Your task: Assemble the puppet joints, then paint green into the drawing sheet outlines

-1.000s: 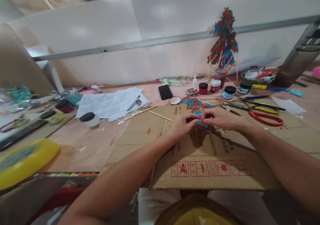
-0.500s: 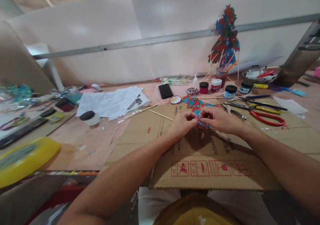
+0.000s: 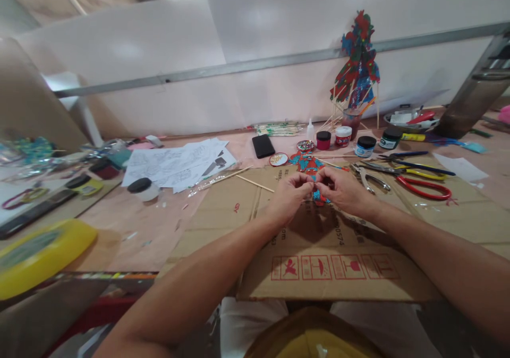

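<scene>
A flat cutout figure (image 3: 305, 161), painted red and blue, lies on the cardboard sheet (image 3: 255, 252), partly covered by my hands. Over its lower half, my left hand (image 3: 292, 193) is closed in a pinch, thumb against forefinger. My right hand (image 3: 340, 188) pinches just beside it, the fingertips of both almost meeting. Whatever sits between the fingertips is too small or hidden to name. Just beyond the figure are a dish of small coloured bits (image 3: 305, 145) and a round lid with tiny yellowish pieces (image 3: 278, 159).
Right of my hands lie pliers (image 3: 370, 180) and red-handled scissors (image 3: 424, 187). Paint jars (image 3: 365, 146) line the back, with painted figures on sticks (image 3: 358, 55) standing in a cup. A phone (image 3: 263, 146), printed sheets (image 3: 175, 161) and a white jar (image 3: 143, 189) are leftward.
My hands have lifted slightly and drawn closer at the fingertips, still pinching over the figure. The view has shifted a little; the other things lie as before.
</scene>
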### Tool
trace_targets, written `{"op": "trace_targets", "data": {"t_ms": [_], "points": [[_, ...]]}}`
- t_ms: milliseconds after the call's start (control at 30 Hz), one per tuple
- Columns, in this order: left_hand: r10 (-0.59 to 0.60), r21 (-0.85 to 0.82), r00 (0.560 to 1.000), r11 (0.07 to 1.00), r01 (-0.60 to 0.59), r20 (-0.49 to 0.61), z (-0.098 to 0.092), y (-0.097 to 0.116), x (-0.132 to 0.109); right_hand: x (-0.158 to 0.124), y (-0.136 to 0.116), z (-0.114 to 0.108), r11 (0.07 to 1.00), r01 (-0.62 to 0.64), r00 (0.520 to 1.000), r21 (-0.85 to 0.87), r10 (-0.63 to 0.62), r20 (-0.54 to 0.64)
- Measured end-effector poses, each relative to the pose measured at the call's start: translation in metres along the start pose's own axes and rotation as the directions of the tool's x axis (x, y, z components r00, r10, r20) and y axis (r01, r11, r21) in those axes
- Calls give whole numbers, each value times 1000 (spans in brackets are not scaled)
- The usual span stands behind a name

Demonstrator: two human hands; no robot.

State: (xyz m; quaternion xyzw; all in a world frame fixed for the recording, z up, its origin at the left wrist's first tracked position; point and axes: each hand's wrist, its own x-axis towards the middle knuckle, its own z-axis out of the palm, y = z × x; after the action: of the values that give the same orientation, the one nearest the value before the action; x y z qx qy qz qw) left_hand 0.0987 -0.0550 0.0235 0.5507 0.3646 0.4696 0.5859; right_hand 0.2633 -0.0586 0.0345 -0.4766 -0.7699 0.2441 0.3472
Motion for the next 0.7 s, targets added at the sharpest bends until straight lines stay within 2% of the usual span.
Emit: {"op": "trace_targets", "data": {"t_ms": [167, 333, 433, 500, 567, 633, 700], "points": [[44, 13, 999, 999, -43, -20, 2, 1, -1, -2, -5, 2, 998, -31, 999, 62, 33, -29], [48, 23, 999, 999, -48, 12, 0, -1, 0, -1, -5, -4, 989, -78, 996, 124, 72, 51], [33, 194, 995, 980, -52, 98, -8, -4, 1, 3, 1, -12, 991, -110, 986, 79, 99, 131], [56, 426, 981, 895, -132, 185, -15, -5, 1, 5, 6, -18, 994, -111, 975, 14, 107, 194], [80, 623, 951, 739, -257, 298, -22, -5, 2, 5, 9, -22, 992, -99, 956, -78, 117, 270], [78, 712, 913, 600, -365, 401, -26, -6, 3, 4, 10, -25, 978, -85, 927, -192, 149, 345], [70, 732, 881, 527, -431, 468, -27, -7, 5, 2, 10, -26, 954, -72, 900, -290, 187, 393]]}}
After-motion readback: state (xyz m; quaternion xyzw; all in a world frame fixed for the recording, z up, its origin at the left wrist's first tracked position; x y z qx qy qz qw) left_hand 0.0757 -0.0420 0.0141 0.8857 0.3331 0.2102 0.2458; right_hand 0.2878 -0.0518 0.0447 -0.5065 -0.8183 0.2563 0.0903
